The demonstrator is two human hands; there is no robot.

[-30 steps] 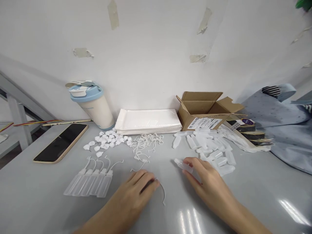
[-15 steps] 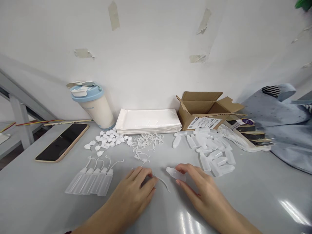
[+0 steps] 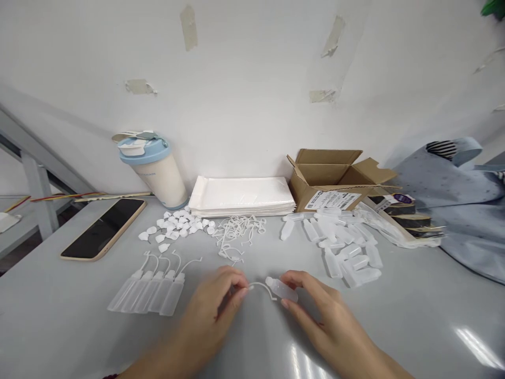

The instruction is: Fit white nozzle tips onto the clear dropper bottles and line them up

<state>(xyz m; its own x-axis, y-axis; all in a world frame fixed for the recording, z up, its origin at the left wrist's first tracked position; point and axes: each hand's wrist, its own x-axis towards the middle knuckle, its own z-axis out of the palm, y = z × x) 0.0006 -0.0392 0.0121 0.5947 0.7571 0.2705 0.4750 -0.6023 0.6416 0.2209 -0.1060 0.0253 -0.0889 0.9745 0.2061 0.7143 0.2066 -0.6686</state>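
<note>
Between thumb and fingertips my left hand (image 3: 221, 302) pinches one end of a thin white plastic strap (image 3: 260, 285), whose free end curves toward the right. My right hand (image 3: 319, 302) grips a small translucent squeeze bottle (image 3: 282, 289) by its sides, neck pointing left, close beside the strap. Left of my hands lies a row of similar bottles with straps at their necks (image 3: 152, 292). Loose white straps (image 3: 239, 231) lie tangled behind my left hand, next to a pile of small white caps (image 3: 177, 223). More loose bottles (image 3: 347, 242) are heaped at the right.
A phone (image 3: 104, 229) lies at the left, with a blue-lidded cup (image 3: 161, 173) behind it. White padded envelopes (image 3: 242, 195) are stacked at the wall beside an open cardboard box (image 3: 331, 179). Plastic wrapping (image 3: 390, 226) and blue-grey fabric (image 3: 453, 195) occupy the right side.
My left hand has turned and lifted the strap, so its free end now reaches near the bottle neck. The bottle in my right hand has shifted slightly left.
</note>
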